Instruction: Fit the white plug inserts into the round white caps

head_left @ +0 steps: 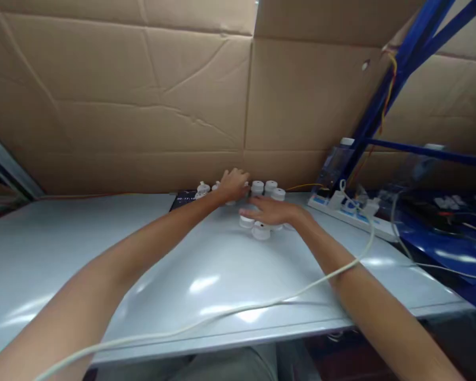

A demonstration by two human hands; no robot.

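Observation:
At the back of the table, my left hand [233,186] curves over small white round pieces, its fingertips bent down and partly hidden. White pieces [202,187] stand to its left, near a dark device with a digital time display [185,198]. My right hand [273,210] lies palm down with fingers stretched out to the left, over a group of white cylindrical pieces. One white cylinder [261,231] shows in front of it, with a small dark spot on top. Behind this hand stand several more white cylinders [270,186].
A cardboard wall [150,127] rises behind the glossy pale table [206,259]. On the right lie a white power strip [353,216] with plugs and a blue metal frame [404,58]. A white cable [238,311] crosses the front, passing over my right forearm.

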